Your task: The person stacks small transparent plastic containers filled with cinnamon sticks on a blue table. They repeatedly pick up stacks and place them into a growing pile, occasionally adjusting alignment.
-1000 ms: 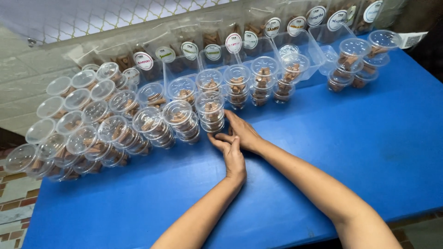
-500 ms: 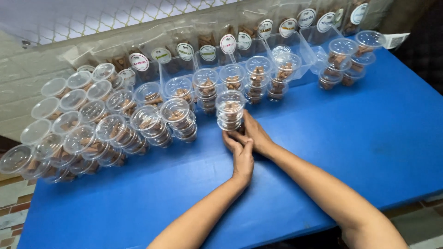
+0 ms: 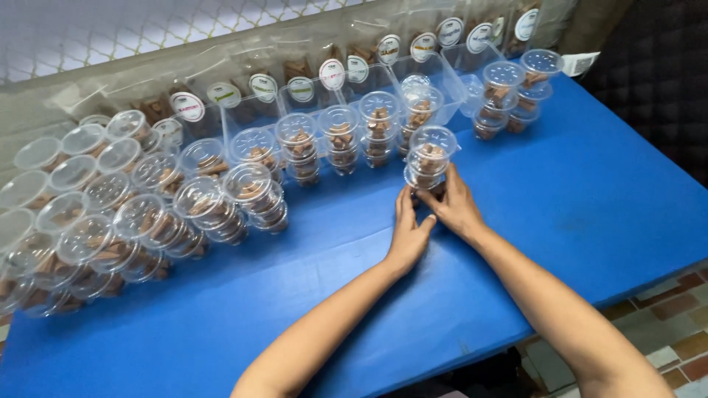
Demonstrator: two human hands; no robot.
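Cupping a stacked cup pair (image 3: 430, 161) — both hands' grip closed on it, blue table (image 3: 590, 199), tiled floor (image 3: 678, 309).

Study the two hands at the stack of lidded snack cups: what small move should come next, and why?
Probably slide the stack of clear lidded cups forward into line. Left hand and right hand both press its base, and it stands nearer than the row of stacked cups on the blue table.
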